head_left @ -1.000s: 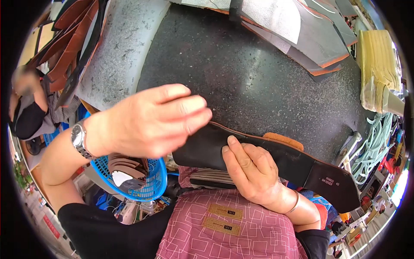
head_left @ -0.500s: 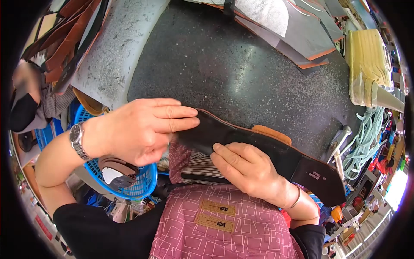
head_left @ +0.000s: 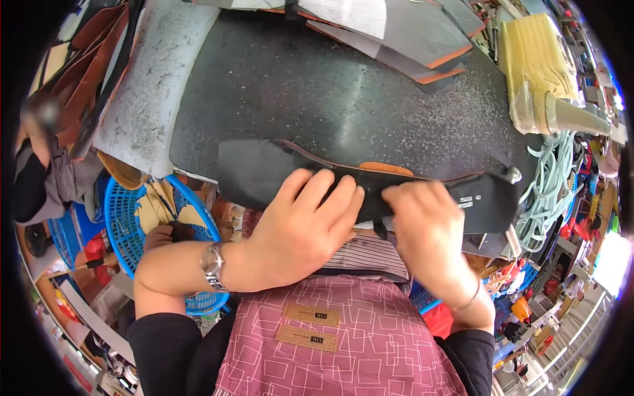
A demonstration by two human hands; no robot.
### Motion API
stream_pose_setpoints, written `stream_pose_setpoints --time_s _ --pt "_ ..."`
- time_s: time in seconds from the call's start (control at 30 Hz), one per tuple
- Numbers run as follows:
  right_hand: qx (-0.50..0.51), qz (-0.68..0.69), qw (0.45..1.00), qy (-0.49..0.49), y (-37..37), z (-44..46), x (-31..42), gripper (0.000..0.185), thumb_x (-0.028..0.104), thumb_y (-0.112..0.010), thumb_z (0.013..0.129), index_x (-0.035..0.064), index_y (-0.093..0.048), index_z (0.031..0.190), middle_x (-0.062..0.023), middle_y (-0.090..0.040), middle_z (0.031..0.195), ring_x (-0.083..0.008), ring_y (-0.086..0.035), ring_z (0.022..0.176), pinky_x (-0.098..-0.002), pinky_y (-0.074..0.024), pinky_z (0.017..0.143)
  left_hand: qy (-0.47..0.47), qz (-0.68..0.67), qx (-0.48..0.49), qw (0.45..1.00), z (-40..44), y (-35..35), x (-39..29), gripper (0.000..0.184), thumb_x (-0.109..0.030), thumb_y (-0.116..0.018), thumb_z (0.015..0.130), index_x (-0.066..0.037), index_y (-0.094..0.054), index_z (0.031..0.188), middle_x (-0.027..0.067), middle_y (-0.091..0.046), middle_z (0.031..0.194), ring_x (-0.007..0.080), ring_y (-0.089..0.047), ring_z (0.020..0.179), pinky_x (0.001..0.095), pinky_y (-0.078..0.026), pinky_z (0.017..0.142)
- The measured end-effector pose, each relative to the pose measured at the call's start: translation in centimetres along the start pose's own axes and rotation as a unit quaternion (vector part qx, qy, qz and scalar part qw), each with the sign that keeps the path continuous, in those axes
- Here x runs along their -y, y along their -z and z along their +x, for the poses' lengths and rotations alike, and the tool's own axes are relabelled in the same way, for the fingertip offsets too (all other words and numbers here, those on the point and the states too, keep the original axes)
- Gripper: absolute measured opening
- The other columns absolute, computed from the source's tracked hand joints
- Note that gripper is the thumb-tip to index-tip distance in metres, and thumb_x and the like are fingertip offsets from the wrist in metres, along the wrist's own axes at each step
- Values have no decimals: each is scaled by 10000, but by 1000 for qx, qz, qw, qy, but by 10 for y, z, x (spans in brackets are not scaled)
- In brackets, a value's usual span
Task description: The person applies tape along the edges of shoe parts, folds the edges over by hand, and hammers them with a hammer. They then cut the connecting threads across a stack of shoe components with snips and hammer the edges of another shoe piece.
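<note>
A long, curved black leather piece [head_left: 264,175] with white print near its right end lies along the near edge of the dark work surface. My left hand [head_left: 297,231], with a metal watch on its wrist, has its fingers bent over the lower middle of the leather; the thumb is hidden. Just to the right, my right hand [head_left: 426,228] closes on the same lower edge with curled fingers, slightly blurred. An orange-brown piece [head_left: 386,169] shows behind the leather's upper edge.
Grey leather pieces with orange edges [head_left: 422,39] lie at the back. A yellow wrapped stack [head_left: 538,59] and pale green cords [head_left: 548,191] are on the right. A blue basket [head_left: 122,218] holding scraps stands at left, near another person's arm [head_left: 36,142].
The leather has shifted and its left part now spreads flat on the surface. My left hand moved right and down from its left end; my right hand moved right and slightly up.
</note>
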State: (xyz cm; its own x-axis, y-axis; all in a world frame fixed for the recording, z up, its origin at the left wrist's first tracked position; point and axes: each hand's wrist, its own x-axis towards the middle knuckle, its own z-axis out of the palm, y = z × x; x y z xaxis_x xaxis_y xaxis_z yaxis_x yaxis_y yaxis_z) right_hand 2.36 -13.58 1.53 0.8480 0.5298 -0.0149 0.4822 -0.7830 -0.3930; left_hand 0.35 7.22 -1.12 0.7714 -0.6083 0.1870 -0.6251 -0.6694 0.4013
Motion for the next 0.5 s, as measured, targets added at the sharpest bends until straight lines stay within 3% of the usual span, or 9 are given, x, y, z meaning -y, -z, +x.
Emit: stream_pose_setpoints --time_s 0.07,0.1,0.17,0.23,0.3,0.43,0.5 --pt "49 143 985 -83 8 10 -20 123 40 -652 739 36 -662 862 -125 -628 796 -334 -641 759 -414 -518 660 -45 10 58 997 18 11 6 471 -162 -709 652 40 -642 1072 117 -593 1070 276 -545 977 405 -454 858" --pt "59 154 983 -78 9 10 -24 107 45 -657 753 40 -669 860 -130 -622 783 -340 -641 748 -427 -515 654 -49 5 55 997 22 14 8 471 -162 -709 652 40 -642 1072 117 -593 1070 276 -545 977 405 -454 858" --pt "104 172 976 -82 13 7 -29 90 69 -673 779 58 -689 867 -122 -615 784 -331 -636 777 -425 -514 691 -66 2 141 988 30 20 9 419 -147 -667 686 12 -647 1073 103 -579 1025 263 -545 974 394 -452 859" --pt "122 198 973 10 20 2 -31 69 88 -677 791 52 -693 848 -117 -606 785 -315 -617 813 -406 -508 747 -86 -61 169 980 35 19 9 400 -133 -631 720 -40 -648 1109 85 -550 1040 254 -534 992 366 -439 872" --pt "140 202 969 -4 23 0 -31 57 77 -673 792 52 -699 837 -104 -600 803 -299 -591 841 -393 -497 762 -112 -93 210 967 38 18 7 393 -122 -622 726 -56 -651 1113 76 -533 1051 247 -529 1005 352 -429 856" --pt "153 192 969 -31 15 -3 -34 63 54 -656 784 52 -699 831 -94 -589 808 -289 -578 822 -396 -487 723 -165 24 225 960 35 15 -2 394 -119 -624 717 -67 -660 1106 73 -536 1020 244 -530 1001 363 -431 838" --pt "164 215 962 19 18 -4 -35 71 76 -648 795 56 -698 840 -93 -578 811 -289 -570 829 -390 -476 746 -193 66 185 961 32 11 -2 360 -118 -630 700 -68 -681 1053 68 -549 1008 236 -531 993 369 -434 835"
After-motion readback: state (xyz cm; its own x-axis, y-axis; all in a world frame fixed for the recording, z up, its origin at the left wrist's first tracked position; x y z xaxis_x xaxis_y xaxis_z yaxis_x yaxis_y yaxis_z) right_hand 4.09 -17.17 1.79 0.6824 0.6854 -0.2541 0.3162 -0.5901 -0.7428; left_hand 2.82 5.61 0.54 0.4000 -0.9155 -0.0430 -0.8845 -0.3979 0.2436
